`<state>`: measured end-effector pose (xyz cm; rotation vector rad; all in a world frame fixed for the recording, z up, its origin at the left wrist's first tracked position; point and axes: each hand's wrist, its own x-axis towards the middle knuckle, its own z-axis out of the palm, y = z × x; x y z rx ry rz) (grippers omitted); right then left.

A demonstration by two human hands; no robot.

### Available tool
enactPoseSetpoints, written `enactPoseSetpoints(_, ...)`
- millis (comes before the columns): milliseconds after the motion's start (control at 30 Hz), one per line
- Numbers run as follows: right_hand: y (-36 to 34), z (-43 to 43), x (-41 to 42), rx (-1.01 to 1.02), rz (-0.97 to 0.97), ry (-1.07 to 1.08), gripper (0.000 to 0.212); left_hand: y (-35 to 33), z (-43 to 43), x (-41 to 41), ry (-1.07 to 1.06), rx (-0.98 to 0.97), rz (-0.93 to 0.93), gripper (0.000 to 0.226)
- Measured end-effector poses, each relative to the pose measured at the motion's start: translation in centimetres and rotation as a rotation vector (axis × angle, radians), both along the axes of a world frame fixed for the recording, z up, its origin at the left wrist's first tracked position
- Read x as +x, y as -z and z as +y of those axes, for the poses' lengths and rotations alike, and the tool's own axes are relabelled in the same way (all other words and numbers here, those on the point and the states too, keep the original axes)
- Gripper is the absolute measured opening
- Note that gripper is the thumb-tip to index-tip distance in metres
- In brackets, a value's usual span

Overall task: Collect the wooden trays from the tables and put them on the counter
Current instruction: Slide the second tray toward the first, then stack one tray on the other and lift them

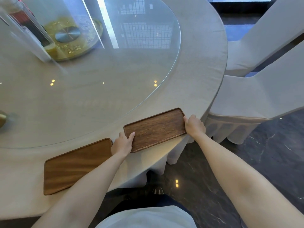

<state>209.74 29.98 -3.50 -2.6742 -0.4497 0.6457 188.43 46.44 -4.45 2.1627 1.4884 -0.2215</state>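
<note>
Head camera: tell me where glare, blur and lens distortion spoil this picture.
Head view: the glass top mirrors window grids and small ceiling lights, washing out what lies beneath; the held tray looks slightly smeared, as if from motion, between the left hand and right hand; wide-angle bending curves the table edge and stretches the forearms; lighting is soft, shadows faint.

A glass turntable (98,89) covers the clothed table (202,66). At ten o'clock sits a gold dish (72,38), perhaps its base. Covered chairs (256,96) stand at three o'clock.
</note>
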Motion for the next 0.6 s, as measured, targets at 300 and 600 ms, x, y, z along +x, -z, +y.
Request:
enactPoseSetpoints(300, -1.6, 3.0, -3.4, 0.07, 0.006, -0.128, 0.043, -3.0, 4.1, -3.9, 0.023, 0.162, -0.16, 0.044)
enactPoseSetpoints(600, -3.0, 10.5, -10.5, 0.092, -0.079, -0.305, 0.043, -4.0, 9.9, -13.2, -0.085, 0.192, -0.182, 0.043)
